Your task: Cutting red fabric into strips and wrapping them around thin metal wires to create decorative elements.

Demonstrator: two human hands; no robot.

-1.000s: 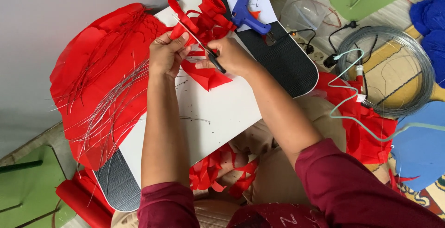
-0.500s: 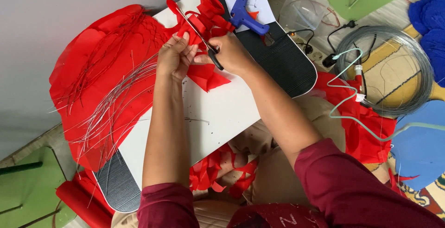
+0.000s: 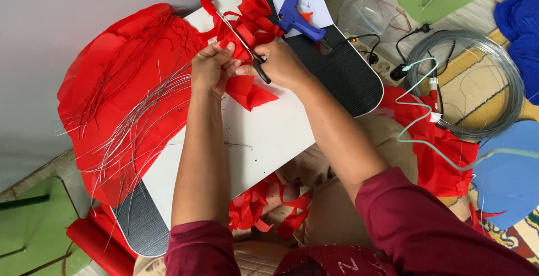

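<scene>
Both hands clamped: left hand (image 3: 210,68) pinching red paper (image 3: 247,88), right hand (image 3: 281,63) gripping scissors (image 3: 238,37), blades toward eleven o'clock

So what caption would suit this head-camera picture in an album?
Left hand and right hand work red paper with scissors over a white board.

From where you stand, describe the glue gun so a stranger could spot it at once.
Start at the white board on the lap and follow it to its far end. There, on a white paper sheet, lies the glue gun. It is the only blue, pistol-shaped tool beside the red scraps.
</scene>
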